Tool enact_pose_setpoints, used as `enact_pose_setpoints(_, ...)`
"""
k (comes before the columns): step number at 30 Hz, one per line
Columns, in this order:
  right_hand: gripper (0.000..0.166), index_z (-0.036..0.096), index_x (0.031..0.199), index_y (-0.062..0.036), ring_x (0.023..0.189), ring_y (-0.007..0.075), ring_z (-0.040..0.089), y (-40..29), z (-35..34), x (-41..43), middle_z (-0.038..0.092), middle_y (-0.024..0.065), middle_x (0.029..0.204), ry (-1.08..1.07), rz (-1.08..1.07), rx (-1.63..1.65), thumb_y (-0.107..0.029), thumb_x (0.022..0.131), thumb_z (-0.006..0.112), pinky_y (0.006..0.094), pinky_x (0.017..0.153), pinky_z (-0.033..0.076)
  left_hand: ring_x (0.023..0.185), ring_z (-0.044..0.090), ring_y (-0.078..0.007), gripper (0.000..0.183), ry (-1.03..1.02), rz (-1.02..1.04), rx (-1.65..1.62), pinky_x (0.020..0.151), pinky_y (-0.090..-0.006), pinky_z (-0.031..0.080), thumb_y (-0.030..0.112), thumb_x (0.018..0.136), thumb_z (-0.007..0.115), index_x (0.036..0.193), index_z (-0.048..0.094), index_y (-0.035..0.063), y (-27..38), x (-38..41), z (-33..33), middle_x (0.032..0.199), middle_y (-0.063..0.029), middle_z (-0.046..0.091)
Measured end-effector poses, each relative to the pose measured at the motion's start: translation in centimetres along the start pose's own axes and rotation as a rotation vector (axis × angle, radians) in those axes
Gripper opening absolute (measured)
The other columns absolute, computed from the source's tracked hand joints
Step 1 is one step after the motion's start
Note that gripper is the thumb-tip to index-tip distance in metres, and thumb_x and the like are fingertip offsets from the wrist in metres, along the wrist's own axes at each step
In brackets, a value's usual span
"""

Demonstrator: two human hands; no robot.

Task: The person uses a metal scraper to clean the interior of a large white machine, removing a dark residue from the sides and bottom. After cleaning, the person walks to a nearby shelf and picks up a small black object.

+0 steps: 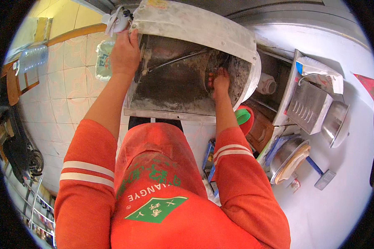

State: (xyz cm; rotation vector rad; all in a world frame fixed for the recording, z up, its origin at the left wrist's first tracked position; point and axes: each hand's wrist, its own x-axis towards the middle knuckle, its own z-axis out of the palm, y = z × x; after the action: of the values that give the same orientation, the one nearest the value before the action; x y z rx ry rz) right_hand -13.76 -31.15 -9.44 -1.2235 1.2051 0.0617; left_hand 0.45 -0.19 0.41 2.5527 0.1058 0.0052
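A worn metal trough (193,34), apparently a flour or dough mixer's, stands before me with its mouth towards me. Its inside (174,87) is dark and dusted with pale powder, and a thin metal rod (177,59) runs across it. My left hand (124,56) grips the upper left edge of the trough, thumb on the metal and fingers on the outer side. Deep in the right part of the trough is my right hand (220,81), fingers curled near the stained right end wall (240,81). Whether it holds anything is not visible.
A white fitting (120,23) sits by the upper left corner. Beyond are a bag-lined bin (104,60) and a plastic bottle (32,59). At right are a white jar (266,84), a louvred metal box (308,107), metal bowls (335,124) and a green basin (242,116).
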Motion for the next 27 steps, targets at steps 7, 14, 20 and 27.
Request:
enact_pose_setpoints(7,0.026,0.049,0.103,-0.0107,0.051,0.0174,0.046,-0.7,-0.7,3.8,0.056,0.0093,0.074,-0.095,-0.029,-0.047,-0.036,0.101,0.043,0.0315,0.042,0.038,0.091,0.059,-0.0451,0.041,0.077,0.077,-0.027,0.075,-0.0523,0.047,0.040,0.100,0.041,0.104,0.057,0.0030,-0.4,0.1,0.6,0.100,-0.0239,0.062)
enact_pose_setpoints(14,0.033,0.050,0.095,-0.0049,0.050,0.0186,0.044,-1.7,0.0,5.0,0.051,0.0094,0.070,-0.129,0.179,0.076,-0.037,0.100,0.045,0.0318,0.041,0.036,0.092,0.059,-0.0451,0.041,0.053,0.039,-0.006,0.075,-0.0526,0.046,0.040,0.100,0.039,0.108,0.057,0.0042,-0.3,-0.3,0.4,0.101,-0.0227,0.062)
enact_pose_setpoints(20,0.033,0.050,0.091,-0.0049,0.049,0.0216,0.042,0.5,1.1,9.2,0.049,0.0097,0.067,-0.050,0.112,-0.113,-0.037,0.100,0.046,0.0376,0.042,0.035,0.093,0.059,-0.0451,0.042,0.027,0.024,0.021,0.076,-0.0526,0.047,0.042,0.100,0.039,0.110,0.058,0.0056,0.1,0.6,0.4,0.103,-0.0217,0.062)
enact_pose_setpoints(27,0.030,0.050,0.091,-0.0044,0.047,0.0225,0.042,-2.1,2.4,4.5,0.048,0.0090,0.064,0.002,0.079,-0.018,-0.032,0.100,0.048,0.0387,0.043,0.037,0.093,0.059,-0.0449,0.042,0.044,0.021,0.008,0.077,-0.0526,0.047,0.042,0.100,0.039,0.111,0.058,0.0064,-0.3,-0.2,0.2,0.105,-0.0213,0.062)
